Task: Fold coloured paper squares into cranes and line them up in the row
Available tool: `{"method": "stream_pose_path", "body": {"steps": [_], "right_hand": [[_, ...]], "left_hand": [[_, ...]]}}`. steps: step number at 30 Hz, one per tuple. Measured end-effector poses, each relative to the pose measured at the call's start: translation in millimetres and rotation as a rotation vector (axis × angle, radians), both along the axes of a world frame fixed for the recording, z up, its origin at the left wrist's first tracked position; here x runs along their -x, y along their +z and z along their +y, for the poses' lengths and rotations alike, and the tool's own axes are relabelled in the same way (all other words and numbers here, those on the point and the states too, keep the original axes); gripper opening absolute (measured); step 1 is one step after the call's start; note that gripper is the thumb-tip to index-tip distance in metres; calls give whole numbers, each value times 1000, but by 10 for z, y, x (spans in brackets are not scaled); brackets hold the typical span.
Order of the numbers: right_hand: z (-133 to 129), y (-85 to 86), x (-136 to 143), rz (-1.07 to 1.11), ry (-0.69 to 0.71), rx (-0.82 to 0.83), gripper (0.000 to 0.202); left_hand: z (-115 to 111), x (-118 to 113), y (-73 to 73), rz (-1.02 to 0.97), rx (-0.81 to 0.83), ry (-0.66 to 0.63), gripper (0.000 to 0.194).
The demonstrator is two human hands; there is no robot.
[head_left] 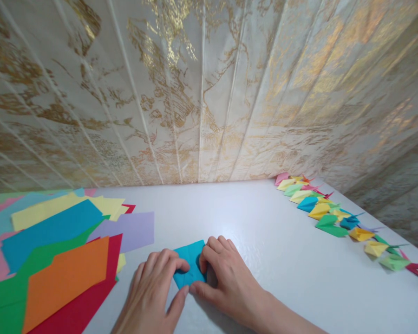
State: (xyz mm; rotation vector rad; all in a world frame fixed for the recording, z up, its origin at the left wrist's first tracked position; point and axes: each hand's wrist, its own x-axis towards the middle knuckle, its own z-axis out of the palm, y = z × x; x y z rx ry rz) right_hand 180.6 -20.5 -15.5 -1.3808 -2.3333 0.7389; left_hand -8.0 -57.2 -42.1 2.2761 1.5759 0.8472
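Observation:
A small folded sheet of blue paper (191, 260) lies on the white table between my two hands, with crease lines on its face. My left hand (153, 283) holds its left side, the index fingertip pressing on top and the thumb at the near corner. Around the right edge, the fingers of my right hand (226, 273) are curled, and its thumb touches the near edge close to my left thumb. Part of the paper's right side is hidden beneath those fingers.
Loose sheets of coloured paper spread over the left of the table (209, 204), an orange sheet (68, 278) and a purple sheet (132, 230) among them. Folded paper cranes (329, 225) line the right edge. A gold-patterned curtain (181, 102) hangs behind.

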Motion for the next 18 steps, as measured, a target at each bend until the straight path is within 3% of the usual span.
{"method": "stream_pose_path", "body": {"steps": [14,18], "right_hand": [[27,109,-27,8,33,72,21],[63,136,-129,88,128,97,42]], "left_hand": [[-5,24,-11,-25,39,0,20],[16,107,23,16,80,-66,28]]}}
